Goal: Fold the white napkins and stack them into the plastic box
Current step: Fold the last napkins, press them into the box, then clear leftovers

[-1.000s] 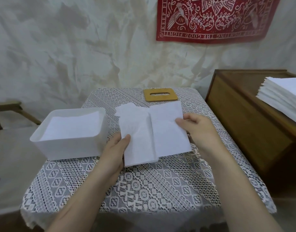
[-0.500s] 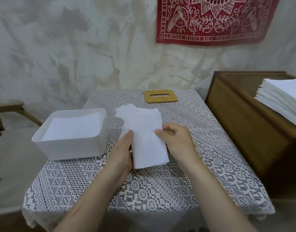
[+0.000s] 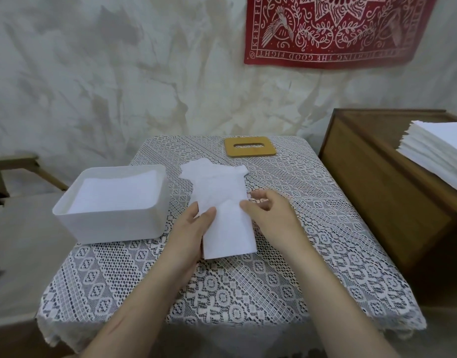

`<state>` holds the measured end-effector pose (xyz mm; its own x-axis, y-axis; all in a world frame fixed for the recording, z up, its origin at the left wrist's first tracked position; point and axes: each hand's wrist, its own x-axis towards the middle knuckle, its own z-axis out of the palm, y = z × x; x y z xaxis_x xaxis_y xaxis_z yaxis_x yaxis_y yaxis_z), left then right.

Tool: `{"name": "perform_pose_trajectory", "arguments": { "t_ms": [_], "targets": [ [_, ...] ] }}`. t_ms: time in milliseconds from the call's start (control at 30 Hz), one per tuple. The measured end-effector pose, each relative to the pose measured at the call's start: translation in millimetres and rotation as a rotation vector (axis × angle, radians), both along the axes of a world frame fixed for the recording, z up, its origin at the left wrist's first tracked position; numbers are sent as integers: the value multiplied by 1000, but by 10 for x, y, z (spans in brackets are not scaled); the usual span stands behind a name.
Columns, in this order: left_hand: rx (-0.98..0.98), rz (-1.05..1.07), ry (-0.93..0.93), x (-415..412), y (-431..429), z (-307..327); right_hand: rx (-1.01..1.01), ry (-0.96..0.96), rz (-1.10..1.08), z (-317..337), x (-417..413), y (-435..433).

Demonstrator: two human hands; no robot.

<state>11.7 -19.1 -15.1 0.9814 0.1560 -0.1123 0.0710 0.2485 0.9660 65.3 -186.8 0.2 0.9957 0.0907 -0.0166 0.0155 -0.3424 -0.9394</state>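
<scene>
Folded napkin [image 3: 227, 228] at middle of desk [image 3: 248, 285], just right of plastic box [image 3: 113, 228]. Left hand [image 3: 191, 231] pinches its left edge, right hand [image 3: 271, 215] its right edge.

Risk: ragged far end; layers may splay on lift or snag box rim.

Fingers beneath napkin hidden. Napkin stack [image 3: 434, 151] cut off at right. Box fill depth unclear.

Right half of napkin [image 3: 226, 215] now folded over left.
</scene>
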Motion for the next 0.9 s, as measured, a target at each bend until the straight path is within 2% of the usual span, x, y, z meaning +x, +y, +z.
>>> {"name": "perform_pose_trajectory", "arguments": {
  "t_ms": [133, 300, 633, 900],
  "targets": [
    [9, -5, 29, -4, 45, -23, 96, 113, 161, -7, -29, 16],
    [60, 30, 77, -26, 166, -52, 81, 100, 157, -40, 0, 127],
    [129, 19, 179, -203, 460, -48, -174, -17, 23, -139, 292, 141],
    [215, 12, 181, -205, 519, -81, -524, -178, -15, -33, 784, 362]
  ]
}}
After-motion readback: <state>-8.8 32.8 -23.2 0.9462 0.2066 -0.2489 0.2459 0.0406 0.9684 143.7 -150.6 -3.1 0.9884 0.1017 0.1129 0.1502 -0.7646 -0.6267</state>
